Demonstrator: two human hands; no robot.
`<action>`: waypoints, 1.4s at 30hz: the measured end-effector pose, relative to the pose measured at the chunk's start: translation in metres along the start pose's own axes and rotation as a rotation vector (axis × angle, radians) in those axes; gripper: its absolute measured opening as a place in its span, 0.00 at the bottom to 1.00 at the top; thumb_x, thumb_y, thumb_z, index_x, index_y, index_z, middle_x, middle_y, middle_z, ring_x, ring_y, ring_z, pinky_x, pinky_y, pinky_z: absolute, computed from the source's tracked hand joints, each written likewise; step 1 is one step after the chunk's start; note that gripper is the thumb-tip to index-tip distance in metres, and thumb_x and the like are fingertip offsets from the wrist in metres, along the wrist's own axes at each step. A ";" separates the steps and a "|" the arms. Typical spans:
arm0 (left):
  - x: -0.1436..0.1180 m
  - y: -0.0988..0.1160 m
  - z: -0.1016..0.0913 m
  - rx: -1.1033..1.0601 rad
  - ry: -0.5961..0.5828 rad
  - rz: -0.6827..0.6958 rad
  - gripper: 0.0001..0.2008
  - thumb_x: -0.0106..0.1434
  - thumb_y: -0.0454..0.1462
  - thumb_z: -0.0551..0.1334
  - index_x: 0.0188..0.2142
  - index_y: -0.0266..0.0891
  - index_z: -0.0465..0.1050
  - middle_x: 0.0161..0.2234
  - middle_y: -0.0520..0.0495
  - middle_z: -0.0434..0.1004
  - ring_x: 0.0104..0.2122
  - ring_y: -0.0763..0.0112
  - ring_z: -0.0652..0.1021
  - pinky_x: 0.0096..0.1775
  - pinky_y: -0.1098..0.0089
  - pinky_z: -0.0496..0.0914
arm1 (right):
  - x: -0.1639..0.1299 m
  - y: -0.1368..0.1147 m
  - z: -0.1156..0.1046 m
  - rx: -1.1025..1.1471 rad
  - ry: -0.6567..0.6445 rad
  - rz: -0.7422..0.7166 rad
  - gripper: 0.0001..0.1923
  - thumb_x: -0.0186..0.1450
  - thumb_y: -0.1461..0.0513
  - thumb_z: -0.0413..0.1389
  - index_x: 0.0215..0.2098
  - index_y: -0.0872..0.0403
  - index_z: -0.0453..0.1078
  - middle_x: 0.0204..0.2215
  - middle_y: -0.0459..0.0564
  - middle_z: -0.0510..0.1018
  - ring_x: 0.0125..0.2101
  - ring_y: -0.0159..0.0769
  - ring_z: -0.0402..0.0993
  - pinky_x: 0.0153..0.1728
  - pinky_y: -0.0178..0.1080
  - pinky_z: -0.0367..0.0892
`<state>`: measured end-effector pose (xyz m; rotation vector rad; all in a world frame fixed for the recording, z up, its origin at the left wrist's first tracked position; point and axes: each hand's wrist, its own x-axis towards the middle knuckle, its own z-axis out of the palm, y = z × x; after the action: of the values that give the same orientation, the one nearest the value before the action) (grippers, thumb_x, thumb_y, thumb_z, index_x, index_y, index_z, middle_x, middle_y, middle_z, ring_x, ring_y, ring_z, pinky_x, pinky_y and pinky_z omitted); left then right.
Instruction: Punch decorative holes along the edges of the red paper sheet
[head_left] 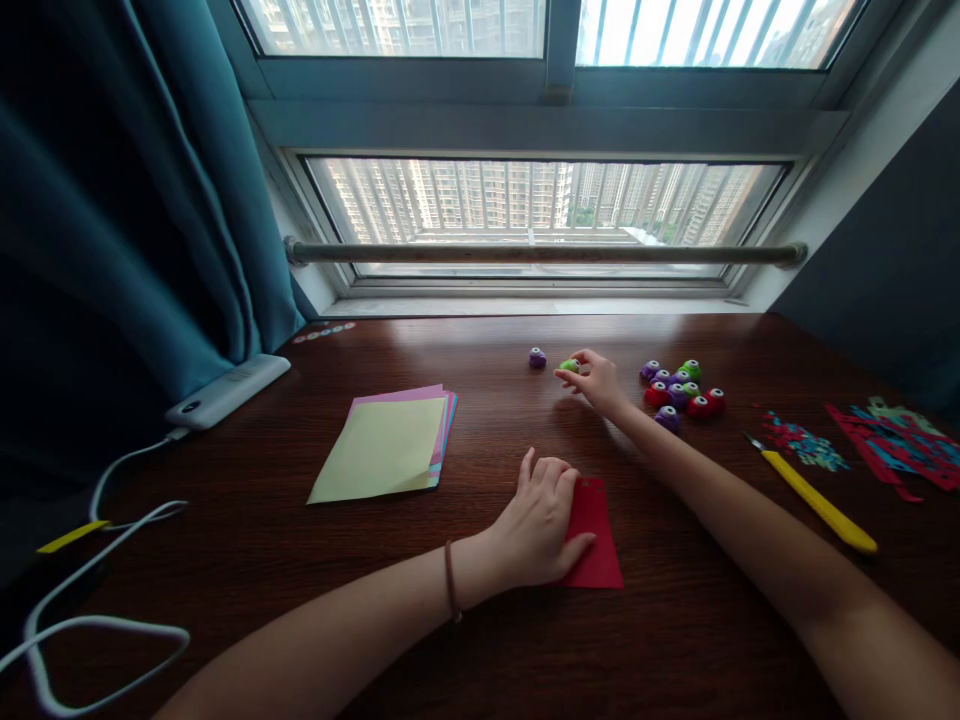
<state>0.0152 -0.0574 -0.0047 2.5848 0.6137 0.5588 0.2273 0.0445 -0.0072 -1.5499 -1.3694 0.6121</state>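
My left hand point(541, 522) lies over a red sheet of paper point(598, 540) on the table, its fingers a little bent and the thumb apart, hiding the sheet's left side. Farther out, my right hand point(596, 382) pinches a small green paper punch point(570, 366) with a white button on top, between thumb and fingers. It is at or just above the tabletop; I cannot tell which. A purple punch point(537, 358) stands alone to its left. Right of my right wrist, several purple, red and green punches point(677, 394) stand in a cluster.
A stack of coloured paper point(382, 447) lies left of centre. At the right are a yellow-handled craft knife point(821, 500), small paper bits point(806, 440) and cut red and blue paper point(900, 448). A white device point(229, 390) with a cable point(112, 625) is at the left, below the curtain.
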 end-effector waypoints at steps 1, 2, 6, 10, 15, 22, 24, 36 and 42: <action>0.000 -0.001 0.001 -0.040 0.018 -0.011 0.23 0.53 0.41 0.63 0.47 0.35 0.61 0.44 0.40 0.64 0.47 0.55 0.64 0.57 0.48 0.45 | -0.016 -0.006 -0.005 0.068 -0.033 0.032 0.20 0.54 0.49 0.59 0.36 0.53 0.63 0.34 0.51 0.73 0.27 0.39 0.75 0.26 0.41 0.71; 0.001 -0.002 0.002 -0.072 0.036 -0.026 0.21 0.54 0.40 0.62 0.46 0.36 0.62 0.44 0.41 0.65 0.46 0.56 0.65 0.57 0.48 0.48 | -0.033 -0.011 -0.011 0.130 -0.061 0.063 0.20 0.53 0.48 0.59 0.35 0.54 0.63 0.32 0.49 0.74 0.25 0.39 0.75 0.23 0.40 0.71; 0.005 -0.007 0.003 -0.191 0.111 -0.138 0.06 0.61 0.33 0.53 0.37 0.38 0.65 0.37 0.44 0.68 0.39 0.62 0.69 0.46 0.58 0.64 | -0.098 -0.024 -0.034 0.302 -0.148 0.164 0.20 0.49 0.52 0.63 0.33 0.53 0.63 0.29 0.46 0.75 0.27 0.41 0.76 0.27 0.41 0.73; 0.009 -0.011 0.000 -0.356 0.176 -0.262 0.05 0.60 0.33 0.54 0.34 0.39 0.68 0.32 0.48 0.72 0.33 0.67 0.73 0.38 0.66 0.68 | -0.142 -0.020 -0.046 0.513 -0.213 0.297 0.22 0.47 0.59 0.67 0.37 0.51 0.65 0.32 0.45 0.78 0.36 0.42 0.76 0.41 0.43 0.71; 0.011 -0.012 -0.004 -0.556 0.205 -0.361 0.06 0.59 0.36 0.58 0.34 0.37 0.73 0.30 0.49 0.76 0.28 0.70 0.74 0.31 0.72 0.68 | -0.160 -0.018 -0.044 0.471 -0.196 0.272 0.20 0.50 0.57 0.64 0.39 0.51 0.67 0.34 0.47 0.78 0.36 0.42 0.76 0.42 0.44 0.71; 0.013 -0.014 -0.007 -0.755 0.217 -0.453 0.09 0.56 0.39 0.62 0.34 0.36 0.75 0.32 0.46 0.78 0.30 0.68 0.76 0.31 0.72 0.69 | -0.162 -0.018 -0.045 0.309 -0.164 0.176 0.18 0.52 0.57 0.63 0.39 0.51 0.68 0.36 0.48 0.78 0.37 0.42 0.75 0.42 0.43 0.71; 0.014 -0.015 -0.008 -0.796 0.218 -0.474 0.10 0.55 0.40 0.62 0.34 0.36 0.76 0.32 0.46 0.78 0.31 0.67 0.76 0.31 0.72 0.69 | -0.162 -0.016 -0.045 0.308 -0.153 0.175 0.18 0.52 0.57 0.63 0.39 0.51 0.68 0.36 0.48 0.78 0.37 0.42 0.75 0.42 0.43 0.71; 0.014 -0.012 -0.009 -0.903 0.203 -0.542 0.12 0.53 0.41 0.64 0.34 0.36 0.76 0.33 0.46 0.79 0.32 0.65 0.77 0.33 0.70 0.71 | -0.164 -0.018 -0.040 0.338 -0.173 0.157 0.16 0.51 0.59 0.64 0.38 0.51 0.69 0.34 0.46 0.77 0.36 0.39 0.74 0.40 0.41 0.71; 0.014 -0.016 -0.008 -0.888 0.230 -0.548 0.11 0.54 0.41 0.64 0.34 0.36 0.77 0.33 0.46 0.78 0.33 0.65 0.77 0.34 0.71 0.70 | -0.165 -0.019 -0.043 0.264 -0.206 0.097 0.15 0.53 0.58 0.63 0.38 0.51 0.69 0.35 0.47 0.75 0.36 0.39 0.73 0.41 0.42 0.71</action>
<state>0.0180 -0.0351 -0.0022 1.4615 0.8587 0.7247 0.2135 -0.1265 -0.0074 -1.3743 -1.3084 0.9942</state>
